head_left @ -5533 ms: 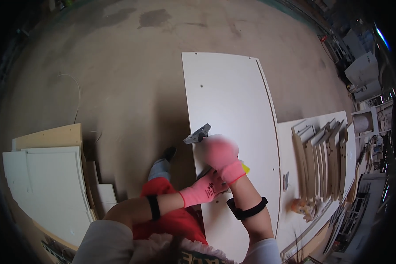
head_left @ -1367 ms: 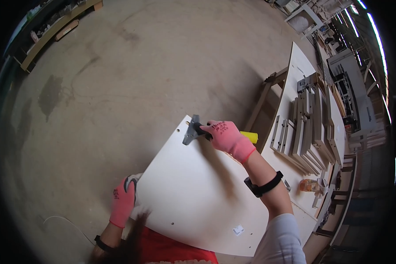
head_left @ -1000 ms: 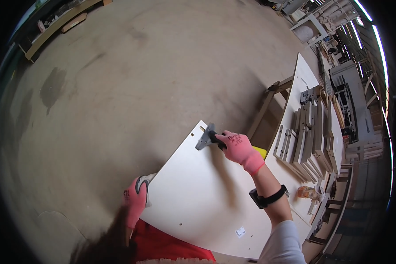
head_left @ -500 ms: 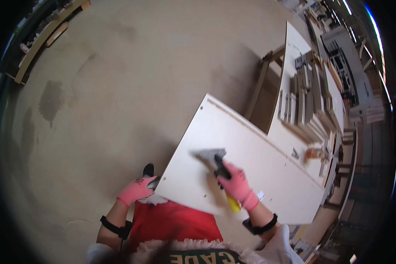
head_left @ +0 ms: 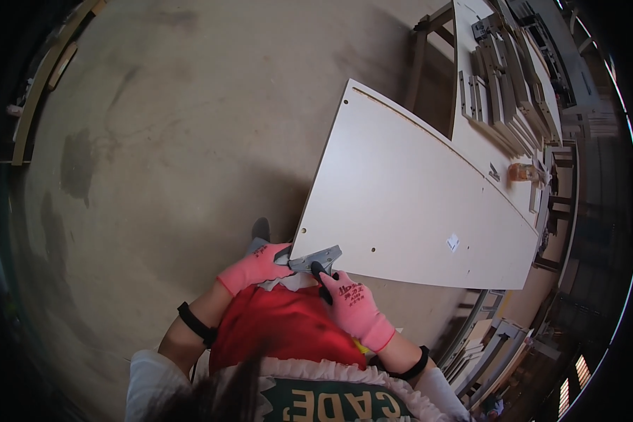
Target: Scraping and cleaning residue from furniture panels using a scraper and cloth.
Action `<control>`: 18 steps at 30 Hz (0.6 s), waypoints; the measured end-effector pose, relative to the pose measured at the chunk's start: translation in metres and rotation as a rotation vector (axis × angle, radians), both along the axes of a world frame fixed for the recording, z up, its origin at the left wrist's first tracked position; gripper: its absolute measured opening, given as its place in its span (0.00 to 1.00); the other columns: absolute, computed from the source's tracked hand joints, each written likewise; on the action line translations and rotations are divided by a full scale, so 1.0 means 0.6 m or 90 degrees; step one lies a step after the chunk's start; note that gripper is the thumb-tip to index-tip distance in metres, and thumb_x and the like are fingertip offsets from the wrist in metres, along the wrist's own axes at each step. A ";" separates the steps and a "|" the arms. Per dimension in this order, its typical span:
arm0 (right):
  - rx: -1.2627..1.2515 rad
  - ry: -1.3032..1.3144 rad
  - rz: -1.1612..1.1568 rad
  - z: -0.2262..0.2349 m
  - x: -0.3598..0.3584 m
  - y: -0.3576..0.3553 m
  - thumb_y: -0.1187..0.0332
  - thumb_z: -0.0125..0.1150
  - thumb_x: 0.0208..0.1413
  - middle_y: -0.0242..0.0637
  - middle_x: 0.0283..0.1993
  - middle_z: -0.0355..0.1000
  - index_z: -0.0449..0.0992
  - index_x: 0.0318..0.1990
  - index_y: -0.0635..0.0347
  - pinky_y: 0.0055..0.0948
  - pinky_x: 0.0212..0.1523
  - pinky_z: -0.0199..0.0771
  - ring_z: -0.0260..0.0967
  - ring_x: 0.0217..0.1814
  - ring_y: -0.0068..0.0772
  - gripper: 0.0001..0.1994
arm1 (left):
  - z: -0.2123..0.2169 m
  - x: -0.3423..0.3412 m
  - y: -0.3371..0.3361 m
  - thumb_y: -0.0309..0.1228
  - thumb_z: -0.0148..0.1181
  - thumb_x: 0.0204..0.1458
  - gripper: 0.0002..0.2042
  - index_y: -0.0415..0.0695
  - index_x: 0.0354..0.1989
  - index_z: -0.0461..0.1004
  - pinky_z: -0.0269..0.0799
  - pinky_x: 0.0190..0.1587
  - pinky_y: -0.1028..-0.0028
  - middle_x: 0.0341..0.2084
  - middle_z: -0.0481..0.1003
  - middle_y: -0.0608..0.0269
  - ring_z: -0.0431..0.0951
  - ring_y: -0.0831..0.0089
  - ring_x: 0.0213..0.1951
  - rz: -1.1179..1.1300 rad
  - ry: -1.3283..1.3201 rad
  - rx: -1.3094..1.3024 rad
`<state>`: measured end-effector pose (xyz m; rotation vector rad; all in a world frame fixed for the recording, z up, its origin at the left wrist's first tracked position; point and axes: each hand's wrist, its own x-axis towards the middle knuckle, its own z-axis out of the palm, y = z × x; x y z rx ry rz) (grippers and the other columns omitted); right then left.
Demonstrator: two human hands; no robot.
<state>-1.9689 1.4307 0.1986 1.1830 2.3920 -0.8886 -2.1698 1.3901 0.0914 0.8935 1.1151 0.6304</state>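
A large white panel (head_left: 408, 190) with small drilled holes lies in front of me, its near left corner close to my body. My left hand (head_left: 254, 269), in a pink glove with dark-coated fingers, is closed on the panel's edge at that corner. In my right hand (head_left: 352, 304), also gloved in pink, is a scraper (head_left: 318, 260) with a wide grey metal blade and a dark handle. The blade sits at the panel's near edge, with its left end close to my left fingers. Whether blade and fingers touch, I cannot tell. My right palm hides most of the handle.
Beyond the panel's right side stands a white-topped workbench (head_left: 464, 133) bearing a stack of pale boards (head_left: 503, 98). An orange container (head_left: 520, 172) and a small metal piece (head_left: 494, 171) are there too. Concrete floor (head_left: 211, 133) extends left; more boards (head_left: 478, 359) lean at lower right.
My right hand has drawn the scraper from over the panel's middle back to its near left corner, beside my left hand. The left hand stays at the corner. The view has shifted.
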 end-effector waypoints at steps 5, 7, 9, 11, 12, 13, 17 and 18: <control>0.012 -0.032 -0.018 -0.003 -0.007 -0.010 0.65 0.54 0.49 0.48 0.41 0.66 0.65 0.52 0.55 0.39 0.33 0.71 0.70 0.34 0.47 0.21 | -0.009 0.007 0.004 0.29 0.60 0.44 0.20 0.39 0.48 0.69 0.68 0.42 0.75 0.34 0.74 0.59 0.72 0.76 0.37 -0.017 -0.045 -0.063; 0.017 -0.043 -0.029 -0.001 -0.011 -0.010 0.65 0.53 0.50 0.47 0.41 0.66 0.65 0.52 0.55 0.39 0.32 0.71 0.70 0.33 0.46 0.20 | -0.009 0.010 0.006 0.28 0.59 0.45 0.19 0.39 0.47 0.69 0.68 0.42 0.74 0.34 0.75 0.60 0.72 0.77 0.36 -0.021 -0.057 -0.077; 0.021 -0.071 -0.014 0.004 -0.026 -0.008 0.65 0.53 0.51 0.47 0.38 0.67 0.66 0.52 0.55 0.38 0.32 0.71 0.70 0.33 0.46 0.19 | -0.006 0.001 0.004 0.27 0.60 0.44 0.18 0.38 0.46 0.69 0.68 0.41 0.75 0.33 0.74 0.62 0.71 0.77 0.35 -0.045 -0.027 -0.050; 0.032 -0.072 -0.020 -0.002 -0.037 0.001 0.64 0.53 0.51 0.47 0.37 0.67 0.66 0.51 0.56 0.38 0.33 0.71 0.70 0.33 0.46 0.19 | -0.012 -0.003 -0.003 0.27 0.60 0.44 0.18 0.38 0.46 0.70 0.68 0.39 0.75 0.33 0.74 0.62 0.71 0.78 0.35 -0.019 -0.053 -0.033; 0.041 -0.072 -0.027 -0.004 -0.040 0.010 0.64 0.52 0.51 0.47 0.37 0.68 0.66 0.51 0.56 0.38 0.34 0.71 0.70 0.34 0.46 0.19 | -0.013 -0.002 -0.004 0.27 0.61 0.44 0.18 0.38 0.45 0.70 0.68 0.38 0.76 0.32 0.74 0.63 0.71 0.78 0.34 0.006 -0.078 -0.017; 0.044 -0.072 -0.029 -0.006 -0.043 0.023 0.64 0.52 0.51 0.47 0.37 0.68 0.66 0.51 0.56 0.38 0.34 0.71 0.70 0.34 0.46 0.19 | -0.014 0.000 -0.004 0.27 0.61 0.44 0.18 0.38 0.45 0.70 0.68 0.38 0.76 0.32 0.74 0.63 0.71 0.78 0.34 0.004 -0.078 -0.014; 0.095 -0.091 -0.023 -0.020 -0.056 0.089 0.63 0.51 0.52 0.46 0.36 0.69 0.67 0.51 0.58 0.37 0.38 0.70 0.70 0.37 0.44 0.19 | -0.002 0.001 0.006 0.28 0.61 0.44 0.18 0.39 0.45 0.70 0.69 0.34 0.76 0.31 0.74 0.63 0.71 0.79 0.31 -0.024 -0.073 -0.037; 0.112 -0.091 -0.019 -0.021 -0.059 0.101 0.63 0.51 0.52 0.45 0.35 0.69 0.66 0.51 0.58 0.37 0.39 0.70 0.70 0.37 0.44 0.19 | -0.001 0.001 0.008 0.28 0.61 0.44 0.18 0.39 0.45 0.70 0.69 0.33 0.76 0.30 0.74 0.63 0.71 0.80 0.30 -0.023 -0.055 -0.028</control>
